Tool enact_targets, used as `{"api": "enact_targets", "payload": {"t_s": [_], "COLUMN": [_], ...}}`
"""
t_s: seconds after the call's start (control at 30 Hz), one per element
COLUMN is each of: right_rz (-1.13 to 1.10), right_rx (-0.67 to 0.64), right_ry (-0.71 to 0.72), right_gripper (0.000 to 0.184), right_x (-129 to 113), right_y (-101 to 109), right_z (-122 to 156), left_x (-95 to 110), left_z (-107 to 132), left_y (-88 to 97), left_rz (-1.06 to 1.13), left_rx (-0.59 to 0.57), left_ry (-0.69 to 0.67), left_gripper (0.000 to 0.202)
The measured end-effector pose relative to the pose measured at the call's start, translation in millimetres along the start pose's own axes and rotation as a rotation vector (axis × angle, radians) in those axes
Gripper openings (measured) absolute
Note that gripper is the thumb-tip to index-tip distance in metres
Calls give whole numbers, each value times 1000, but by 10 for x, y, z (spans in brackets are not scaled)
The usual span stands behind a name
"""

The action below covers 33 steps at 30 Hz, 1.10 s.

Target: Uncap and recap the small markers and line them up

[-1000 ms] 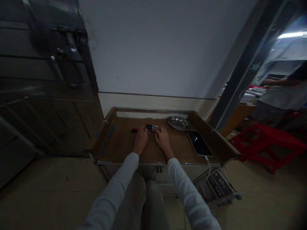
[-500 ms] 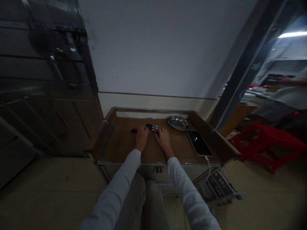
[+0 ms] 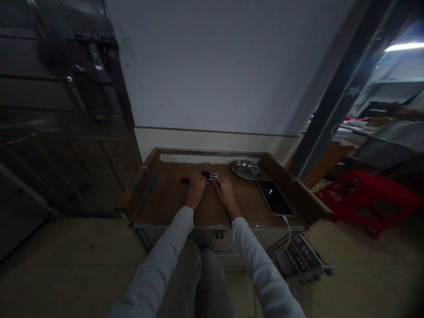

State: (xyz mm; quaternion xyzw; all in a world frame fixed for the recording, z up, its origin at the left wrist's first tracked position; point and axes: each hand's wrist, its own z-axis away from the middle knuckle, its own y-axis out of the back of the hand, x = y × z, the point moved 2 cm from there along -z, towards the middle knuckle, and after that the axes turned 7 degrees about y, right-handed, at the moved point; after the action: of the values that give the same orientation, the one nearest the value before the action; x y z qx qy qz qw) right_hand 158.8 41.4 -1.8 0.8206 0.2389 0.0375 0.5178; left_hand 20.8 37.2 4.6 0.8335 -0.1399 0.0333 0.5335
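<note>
On a brown tabletop (image 3: 172,198), both of my hands rest close together with fingers bent downward. My left hand (image 3: 196,191) is closed at the fingertips. A red-and-black, pen-like thing (image 3: 185,179) sticks out to its left; I cannot tell whether the hand grips it or only covers it. My right hand (image 3: 225,192) is closed too, fingertips pointing at the left hand, with something thin and small between the two that is too dim to name. Just beyond the fingertips lie several black, pen-like pieces with shiny silver ends (image 3: 210,175), side by side.
A round metal dish (image 3: 246,170) stands at the back right of the table. Nearer lies a phone (image 3: 275,197) with a white cable (image 3: 289,229). Raised sides border the tabletop. A red plastic stool (image 3: 371,194) and a power strip (image 3: 303,256) are at the right.
My hands stay nearly in place, with only slight finger movement. The view has shifted a little. At the far right, a person has moved slightly.
</note>
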Motion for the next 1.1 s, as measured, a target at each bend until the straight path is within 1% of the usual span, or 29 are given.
{"api": "enact_targets", "payload": {"t_s": [0.07,0.2,0.27,0.33,0.43,0.53,0.7,0.77,0.87,0.93,1.03,1.1], "right_rz": [-32,-127,-121,-67,21,61,54,52,62,73,54,-24], "right_rx": [7,31,39,56,119,185,197,208,208,183,150,154], "right_ry": [22,118,131,90,-19,-110,-145,-151,-152,-142,-85,-3], "right_gripper": [21,24,24,24,25,28,30,30,30,29,28,30], "right_x": [4,-13,-30,-43,-51,-39,-28,-41,-81,-111,-157,-194], "right_y": [-4,3,18,44,96,137,175,201,240,254,258,254], "right_z": [-6,-16,-11,1,34,78,155,188,226,236,231,223], "left_x": [6,16,21,26,32,43,84,91,75,62,55,48], "left_z": [1,1,4,8,11,20,114,169,223,237,240,246], "left_y": [2,4,6,12,22,30,81,115,161,175,188,209], "left_rz": [2,15,35,67,119,137,131,131,103,74,77,105], "left_rx": [-14,-18,-7,20,53,11,-73,-52,28,48,52,80], "left_ry": [-22,-41,-50,-65,-99,-151,-260,-237,-95,-26,-23,-34], "left_gripper": [16,17,17,19,28,30,19,18,20,21,20,19]}}
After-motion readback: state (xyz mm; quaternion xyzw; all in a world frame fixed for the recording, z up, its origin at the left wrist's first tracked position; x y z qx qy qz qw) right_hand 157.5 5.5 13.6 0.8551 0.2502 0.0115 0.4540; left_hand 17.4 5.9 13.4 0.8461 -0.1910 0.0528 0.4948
